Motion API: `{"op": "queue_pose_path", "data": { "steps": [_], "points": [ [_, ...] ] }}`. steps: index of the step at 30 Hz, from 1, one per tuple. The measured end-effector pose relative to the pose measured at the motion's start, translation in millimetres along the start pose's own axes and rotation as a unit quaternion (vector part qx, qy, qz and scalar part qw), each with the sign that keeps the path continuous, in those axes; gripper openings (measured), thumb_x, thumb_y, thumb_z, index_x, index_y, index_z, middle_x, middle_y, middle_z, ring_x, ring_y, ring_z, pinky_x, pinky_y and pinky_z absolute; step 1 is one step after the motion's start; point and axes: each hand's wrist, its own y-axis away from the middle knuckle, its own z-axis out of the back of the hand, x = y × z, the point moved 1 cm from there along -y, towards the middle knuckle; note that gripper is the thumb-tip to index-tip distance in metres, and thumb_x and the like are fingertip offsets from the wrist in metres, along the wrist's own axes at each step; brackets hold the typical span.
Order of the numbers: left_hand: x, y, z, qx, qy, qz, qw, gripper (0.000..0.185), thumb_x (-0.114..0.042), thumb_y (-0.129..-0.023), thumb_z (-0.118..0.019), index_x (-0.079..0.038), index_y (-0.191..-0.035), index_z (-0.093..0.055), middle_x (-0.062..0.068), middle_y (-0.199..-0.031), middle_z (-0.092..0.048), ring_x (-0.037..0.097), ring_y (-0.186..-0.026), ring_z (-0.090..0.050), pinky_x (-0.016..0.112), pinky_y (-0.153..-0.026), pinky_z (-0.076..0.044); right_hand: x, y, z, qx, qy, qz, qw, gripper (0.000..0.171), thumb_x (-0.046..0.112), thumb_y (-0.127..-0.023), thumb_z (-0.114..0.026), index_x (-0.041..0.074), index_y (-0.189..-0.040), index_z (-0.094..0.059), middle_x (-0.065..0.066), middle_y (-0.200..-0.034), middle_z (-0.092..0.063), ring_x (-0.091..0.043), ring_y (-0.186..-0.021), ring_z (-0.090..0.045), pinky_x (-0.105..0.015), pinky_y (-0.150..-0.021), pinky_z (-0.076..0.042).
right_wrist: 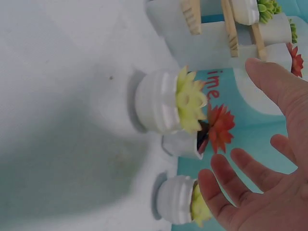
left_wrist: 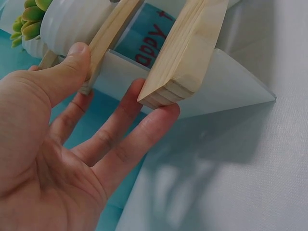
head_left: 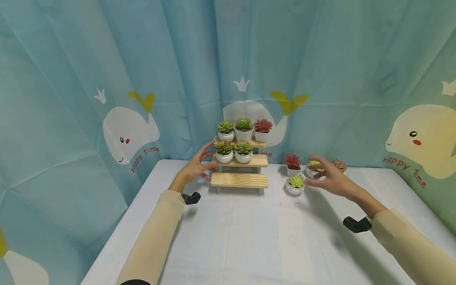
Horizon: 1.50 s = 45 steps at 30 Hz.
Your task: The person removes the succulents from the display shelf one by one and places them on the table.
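Note:
My left hand (head_left: 193, 167) is at the left end of a three-tier wooden stand (head_left: 239, 180). In the left wrist view its thumb rests against the middle plank and the extended fingers touch the plank ends. My right hand (head_left: 334, 180) hovers with spread fingers just right of a yellow-green potted succulent (head_left: 295, 185), holding nothing. Behind that pot stands a red succulent (head_left: 292, 163) in a white pot. Another yellow-green succulent (right_wrist: 177, 199) is partly hidden by the right hand's fingers.
The top tier holds a green succulent (head_left: 225, 130), a taller green one (head_left: 244, 130) and a red one (head_left: 263, 130). Two green succulents, a left one (head_left: 224, 152) and a right one (head_left: 244, 152), occupy the middle tier. A pinkish succulent (head_left: 339, 165) stands farther right, near the curtain (head_left: 320, 51).

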Motion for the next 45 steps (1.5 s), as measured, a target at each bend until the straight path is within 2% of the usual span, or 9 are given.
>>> {"op": "queue_pose_path", "data": {
  "steps": [5, 14, 25, 29, 35, 41, 45],
  "points": [
    [1.2, 1.0, -0.2, -0.001, 0.000, -0.002, 1.0000, 0.080, -0.015, -0.104, -0.064, -0.041, -0.164, -0.019, 0.016, -0.166, -0.023, 0.048, -0.105, -0.067, 0.054, -0.068, -0.063, 11.1, -8.6, -1.1, -0.001, 0.009, -0.002, 1.000, 0.084, 0.030, -0.095, -0.078, 0.007, -0.159, -0.029, -0.030, -0.145, -0.050, -0.047, -0.123, -0.058, -0.055, -0.090, -0.057],
    [0.9, 1.0, -1.0, -0.003, -0.003, -0.005, 1.0000, 0.080, -0.015, -0.104, -0.064, -0.040, -0.164, -0.019, 0.017, -0.166, -0.025, 0.052, -0.109, -0.065, 0.055, -0.068, -0.063, 32.3, -28.5, -6.9, 0.000, 0.008, 0.019, 1.000, 0.083, 0.031, -0.094, -0.079, 0.009, -0.159, -0.031, -0.029, -0.148, -0.046, -0.048, -0.125, -0.055, -0.057, -0.093, -0.055],
    [-0.1, 2.3, -1.5, -0.007, -0.003, 0.003, 1.0000, 0.080, -0.015, -0.104, -0.065, -0.042, -0.164, -0.020, 0.016, -0.166, -0.025, 0.034, -0.094, -0.072, 0.054, -0.068, -0.062, 53.0, -58.1, -26.7, -0.022, -0.015, 0.037, 0.999, 0.084, 0.032, -0.091, -0.082, 0.010, -0.157, -0.034, -0.024, -0.151, -0.046, -0.048, -0.129, -0.054, -0.061, -0.101, -0.050],
    [-0.8, 3.1, -1.8, -0.007, -0.002, 0.008, 0.9999, 0.080, -0.015, -0.104, -0.065, -0.042, -0.164, -0.019, 0.015, -0.166, -0.024, 0.037, -0.095, -0.071, 0.059, -0.071, -0.061, 59.0, -68.0, -37.1, -0.029, -0.027, 0.054, 0.998, 0.082, 0.030, -0.091, -0.082, 0.012, -0.156, -0.036, -0.025, -0.150, -0.048, -0.044, -0.125, -0.058, -0.058, -0.101, -0.051],
    [0.0, 2.0, -1.4, -0.007, -0.005, 0.004, 1.0000, 0.080, -0.016, -0.104, -0.065, -0.042, -0.164, -0.020, 0.016, -0.166, -0.024, 0.043, -0.100, -0.070, 0.058, -0.072, -0.061, 67.5, -80.7, -52.4, -0.027, -0.045, 0.076, 0.996, 0.080, 0.027, -0.091, -0.082, 0.010, -0.155, -0.038, -0.025, -0.145, -0.053, -0.042, -0.120, -0.061, -0.054, -0.094, -0.055],
    [0.1, 0.5, -0.8, -0.004, -0.006, 0.005, 1.0000, 0.080, -0.017, -0.103, -0.066, -0.043, -0.164, -0.019, 0.016, -0.167, -0.023, 0.049, -0.103, -0.067, 0.060, -0.073, -0.061, 75.0, -88.4, -68.2, -0.025, -0.056, 0.068, 0.996, 0.081, 0.031, -0.092, -0.081, 0.014, -0.157, -0.036, -0.023, -0.144, -0.054, -0.040, -0.124, -0.058, -0.053, -0.096, -0.052],
    [-0.8, 0.4, -0.3, -0.006, -0.007, 0.005, 0.9999, 0.080, -0.018, -0.103, -0.066, -0.043, -0.164, -0.020, 0.016, -0.167, -0.023, 0.050, -0.105, -0.066, 0.059, -0.072, -0.061, 78.1, -94.9, -78.9, -0.036, -0.069, 0.069, 0.995, 0.079, 0.030, -0.091, -0.082, 0.015, -0.156, -0.038, -0.022, -0.142, -0.056, -0.036, -0.120, -0.060, -0.053, -0.094, -0.053]
  ]
}}
